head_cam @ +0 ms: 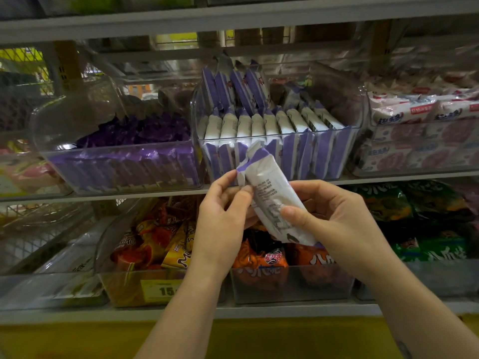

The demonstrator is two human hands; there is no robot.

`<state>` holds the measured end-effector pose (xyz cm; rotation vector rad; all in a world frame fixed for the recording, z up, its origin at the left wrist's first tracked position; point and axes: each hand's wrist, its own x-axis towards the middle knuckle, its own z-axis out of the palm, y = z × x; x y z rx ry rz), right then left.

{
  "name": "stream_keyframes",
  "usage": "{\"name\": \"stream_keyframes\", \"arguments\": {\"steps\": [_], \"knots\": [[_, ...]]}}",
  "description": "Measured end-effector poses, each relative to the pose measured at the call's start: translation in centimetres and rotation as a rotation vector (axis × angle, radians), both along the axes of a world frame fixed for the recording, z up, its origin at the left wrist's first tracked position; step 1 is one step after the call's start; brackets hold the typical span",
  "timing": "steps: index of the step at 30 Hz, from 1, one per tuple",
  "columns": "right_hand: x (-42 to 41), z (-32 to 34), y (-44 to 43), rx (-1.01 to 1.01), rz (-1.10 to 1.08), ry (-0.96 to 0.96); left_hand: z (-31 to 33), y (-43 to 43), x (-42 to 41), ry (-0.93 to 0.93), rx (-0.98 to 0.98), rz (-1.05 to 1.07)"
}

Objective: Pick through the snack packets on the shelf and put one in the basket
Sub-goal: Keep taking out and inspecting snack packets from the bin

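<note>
Up in front of the shelves, a white-and-purple snack packet [272, 200] between both hands, clear of its bin, tilted with the crimped purple end up and to the left. At that top end, the left hand [223, 218], thumb and fingertips pinched tight on the wrapper's edge. Round the lower half, the right hand [334, 224], thumb pressed across the printed face, other fingers curled behind. Directly behind, a clear bin [361, 110] packed with matching packets [261, 125] standing on edge, a second row higher at the back. To the left, a neighbouring bin [51, 130] of all-purple wrappers [134, 130]. To the right, pink-and-white packets [404, 112] stacked flat. Below the shelf edge [103, 196], orange bags [261, 259] partly hidden by the held packet and both wrists, yellow-orange bags [155, 239] beside them, green bags [430, 247] off to the right. On the front of a lower bin, a yellow price tag [160, 290], its number cut off by the left forearm.
</note>
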<state>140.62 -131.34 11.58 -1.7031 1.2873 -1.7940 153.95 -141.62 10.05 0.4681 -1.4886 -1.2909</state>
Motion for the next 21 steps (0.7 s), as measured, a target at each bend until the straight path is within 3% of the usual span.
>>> {"name": "stream_keyframes", "arguments": {"steps": [6, 12, 18, 21], "knots": [[0.7, 0.5, 0.4, -0.095, -0.077, 0.015, 0.5, 0.8, 0.6, -0.176, -0.252, 0.014], [1.2, 1.7, 1.0, -0.194, -0.122, -0.026, 2.5, 2.3, 1.4, -0.295, -0.375, -0.057], [0.9, 5.0, 0.2, -0.155, 0.068, -0.441, 6.2, 3.1, 2.3, -0.342, -0.526, -0.045], [0.7, 6.9, -0.6, -0.066, 0.065, -0.450, 8.4, 3.4, 2.6, -0.382, -0.669, 0.075]]}}
